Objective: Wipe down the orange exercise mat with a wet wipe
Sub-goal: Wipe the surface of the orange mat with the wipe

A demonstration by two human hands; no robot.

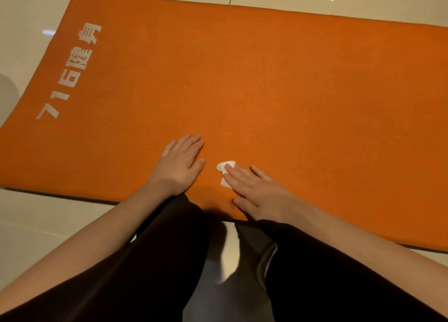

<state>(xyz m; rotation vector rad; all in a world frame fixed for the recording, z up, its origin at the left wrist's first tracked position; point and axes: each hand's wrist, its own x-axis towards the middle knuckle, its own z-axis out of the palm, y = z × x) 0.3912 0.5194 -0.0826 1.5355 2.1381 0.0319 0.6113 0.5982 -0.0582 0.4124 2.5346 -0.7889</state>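
Note:
The orange exercise mat lies flat on the floor and fills most of the view, with white lettering along its left end. My left hand rests flat on the mat near its front edge, fingers straight. Just to its right, my right hand presses a small white wet wipe onto the mat with straight fingers. Most of the wipe is hidden under those fingers; its crumpled end sticks out past the fingertips.
Pale glossy floor tiles surround the mat on the left, front and back. My legs in dark trousers kneel at the mat's front edge, close under both forearms.

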